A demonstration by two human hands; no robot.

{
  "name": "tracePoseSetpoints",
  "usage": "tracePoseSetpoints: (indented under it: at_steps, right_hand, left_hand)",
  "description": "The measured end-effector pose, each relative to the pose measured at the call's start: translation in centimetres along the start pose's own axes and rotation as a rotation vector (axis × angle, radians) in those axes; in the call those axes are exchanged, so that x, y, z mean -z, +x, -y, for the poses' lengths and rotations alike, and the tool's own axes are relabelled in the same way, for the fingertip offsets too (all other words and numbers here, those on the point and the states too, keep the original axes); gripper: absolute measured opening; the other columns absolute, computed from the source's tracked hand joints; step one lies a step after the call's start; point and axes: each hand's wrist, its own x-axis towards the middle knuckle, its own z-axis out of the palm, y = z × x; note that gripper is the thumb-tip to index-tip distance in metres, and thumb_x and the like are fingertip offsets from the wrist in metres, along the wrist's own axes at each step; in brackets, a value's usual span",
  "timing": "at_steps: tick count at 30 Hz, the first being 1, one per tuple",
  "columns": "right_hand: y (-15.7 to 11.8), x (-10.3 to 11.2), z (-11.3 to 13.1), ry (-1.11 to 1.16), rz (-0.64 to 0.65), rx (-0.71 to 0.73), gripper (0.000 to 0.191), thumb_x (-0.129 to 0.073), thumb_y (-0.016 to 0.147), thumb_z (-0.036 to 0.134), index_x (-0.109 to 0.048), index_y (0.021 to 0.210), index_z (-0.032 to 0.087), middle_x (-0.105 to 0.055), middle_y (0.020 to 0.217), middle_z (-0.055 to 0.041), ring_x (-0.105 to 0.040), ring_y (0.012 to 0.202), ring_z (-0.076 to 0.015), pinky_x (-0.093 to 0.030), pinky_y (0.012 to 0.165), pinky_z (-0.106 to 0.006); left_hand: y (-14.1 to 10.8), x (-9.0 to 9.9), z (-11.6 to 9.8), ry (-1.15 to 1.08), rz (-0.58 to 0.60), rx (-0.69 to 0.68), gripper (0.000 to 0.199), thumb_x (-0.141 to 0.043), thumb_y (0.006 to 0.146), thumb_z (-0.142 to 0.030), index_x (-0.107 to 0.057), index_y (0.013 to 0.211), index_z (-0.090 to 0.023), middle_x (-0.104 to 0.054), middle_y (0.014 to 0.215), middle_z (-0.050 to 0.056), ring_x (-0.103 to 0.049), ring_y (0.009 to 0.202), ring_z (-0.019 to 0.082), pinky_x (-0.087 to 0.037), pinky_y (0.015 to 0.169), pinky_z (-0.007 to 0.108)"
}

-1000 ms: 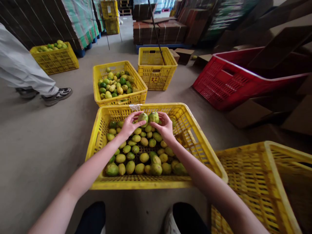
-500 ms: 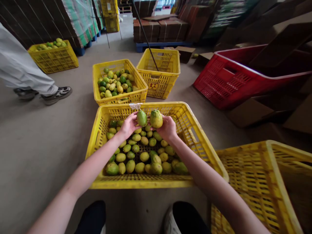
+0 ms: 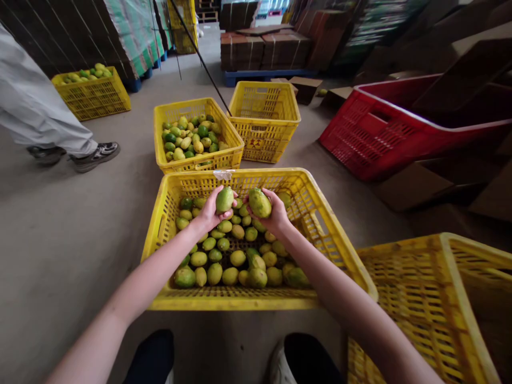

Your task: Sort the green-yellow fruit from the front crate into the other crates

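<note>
Over the far half of a yellow plastic crate (image 3: 262, 304), my left hand (image 3: 210, 209) is closed around a smooth green lemon (image 3: 224, 200). Just to its right, my right hand (image 3: 277, 213) grips a larger, bumpy yellow-green lemon (image 3: 260, 203). The two fruits are apart, with a narrow gap between them. Below them, several loose lemons (image 3: 214, 273) in green and yellow lie across the crate floor, which shows through in places. My forearms cover part of the crate's sides.
Beyond stands a yellow crate (image 3: 160, 122) of lemons, beside another yellow crate (image 3: 276, 138) with a dark pole in front. At right are a red bin (image 3: 360, 133) and a yellow crate (image 3: 404, 288). A person's leg (image 3: 44, 101) stands left, near another lemon crate (image 3: 96, 98).
Both fruits have been turned in my hands and lowered slightly. The left one has shifted a little left, and the right one now tilts. The dark pole has swung left.
</note>
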Motion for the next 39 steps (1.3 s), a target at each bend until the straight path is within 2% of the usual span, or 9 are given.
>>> tracePoseSetpoints:
  at_steps: [4, 8, 13, 20, 24, 28, 32, 35, 39]
  right_hand:
    - [0.2, 0.0, -0.2, 0.011, 0.055, -0.051, 0.037, -0.054, 0.071, 0.052, -0.061, 0.085, 0.018, -0.069, 0.076, -0.0090, -0.065, 0.068, -0.0249, -0.039, 0.039, -0.030]
    - [0.0, -0.3, -0.1, -0.032, 0.114, -0.047, 0.042, -0.052, 0.074, 0.051, -0.062, 0.098, 0.018, -0.071, 0.083, -0.0077, -0.066, 0.070, -0.0252, -0.046, 0.046, -0.034]
    - [-0.6, -0.7, 0.4, 0.053, 0.057, -0.031, 0.034, -0.055, 0.073, 0.044, -0.063, 0.095, 0.020, -0.071, 0.089, -0.0064, -0.066, 0.076, -0.0241, -0.050, 0.053, -0.033]
    - [-0.9, -0.4, 0.5, 0.092, 0.013, -0.020, 0.028, -0.062, 0.068, 0.040, -0.063, 0.087, 0.020, -0.070, 0.081, -0.0055, -0.059, 0.061, -0.0186, -0.037, 0.038, -0.026]
    - [-0.7, -0.2, 0.6, 0.038, 0.089, -0.027, 0.032, -0.058, 0.071, 0.050, -0.060, 0.077, 0.020, -0.069, 0.079, -0.0088, -0.062, 0.065, -0.0220, -0.043, 0.042, -0.030]
    - [-0.8, -0.4, 0.5, -0.044, 0.121, 0.057, 0.034, -0.063, 0.069, 0.051, -0.059, 0.086, 0.022, -0.070, 0.090, -0.0071, -0.066, 0.076, -0.0244, -0.054, 0.057, -0.037]
    - [-0.9, -0.7, 0.0, -0.116, 0.028, 0.206, 0.041, -0.078, 0.061, 0.038, -0.054, 0.092, 0.026, -0.069, 0.095, 0.0006, -0.066, 0.078, -0.0201, -0.055, 0.072, -0.037]
    - [-0.8, -0.7, -0.5, -0.281, -0.073, 0.335, 0.047, -0.081, 0.059, 0.037, -0.053, 0.095, 0.027, -0.067, 0.093, 0.0024, -0.064, 0.083, -0.0190, -0.052, 0.081, -0.037]
    - [-0.7, -0.4, -0.6, -0.556, -0.169, 0.549, 0.045, -0.082, 0.058, 0.037, -0.056, 0.093, 0.023, -0.062, 0.092, 0.0000, -0.060, 0.089, -0.0207, -0.048, 0.086, -0.037]
  left_hand:
    - [0.0, -0.3, -0.1, 0.041, 0.062, 0.014, 0.040, -0.048, 0.085, -0.053, -0.058, 0.082, -0.014, -0.058, 0.057, 0.002, -0.042, 0.031, 0.005, -0.021, 0.029, 0.015]
    - [-0.1, -0.5, 0.1, 0.052, 0.055, 0.032, 0.042, -0.048, 0.085, -0.054, -0.059, 0.082, -0.014, -0.059, 0.057, 0.002, -0.041, 0.031, 0.005, -0.022, 0.029, 0.016]
    - [-0.2, -0.4, 0.0, 0.019, 0.066, 0.019, 0.039, -0.048, 0.085, -0.051, -0.059, 0.082, -0.014, -0.059, 0.059, 0.002, -0.043, 0.032, 0.006, -0.022, 0.029, 0.016]
    - [-0.8, -0.8, -0.5, -0.063, -0.057, -0.007, 0.033, -0.064, 0.078, -0.047, -0.059, 0.084, -0.015, -0.059, 0.067, -0.002, -0.040, 0.033, 0.001, -0.022, 0.028, 0.014]
    - [-0.7, -0.7, -0.5, -0.042, -0.096, 0.027, 0.033, -0.063, 0.079, -0.048, -0.059, 0.084, -0.015, -0.063, 0.068, 0.000, -0.052, 0.042, 0.006, -0.040, 0.037, 0.016]
    - [-0.3, -0.7, -0.1, 0.004, -0.078, -0.041, 0.039, -0.059, 0.081, -0.053, -0.062, 0.081, -0.015, -0.068, 0.073, 0.005, -0.065, 0.068, 0.014, -0.052, 0.058, 0.022]
    - [0.0, -0.7, 0.3, 0.118, -0.086, -0.133, 0.042, -0.061, 0.079, -0.056, -0.066, 0.085, -0.015, -0.070, 0.082, 0.007, -0.066, 0.088, 0.019, -0.053, 0.074, 0.027]
    - [0.2, -0.3, 0.7, 0.224, -0.099, -0.216, 0.044, -0.069, 0.072, -0.055, -0.068, 0.091, -0.016, -0.071, 0.089, 0.006, -0.065, 0.093, 0.020, -0.051, 0.082, 0.029]
    - [0.3, 0.2, 0.8, 0.416, -0.111, -0.408, 0.040, -0.078, 0.066, -0.043, -0.069, 0.095, -0.018, -0.070, 0.096, 0.004, -0.063, 0.094, 0.017, -0.046, 0.089, 0.029]
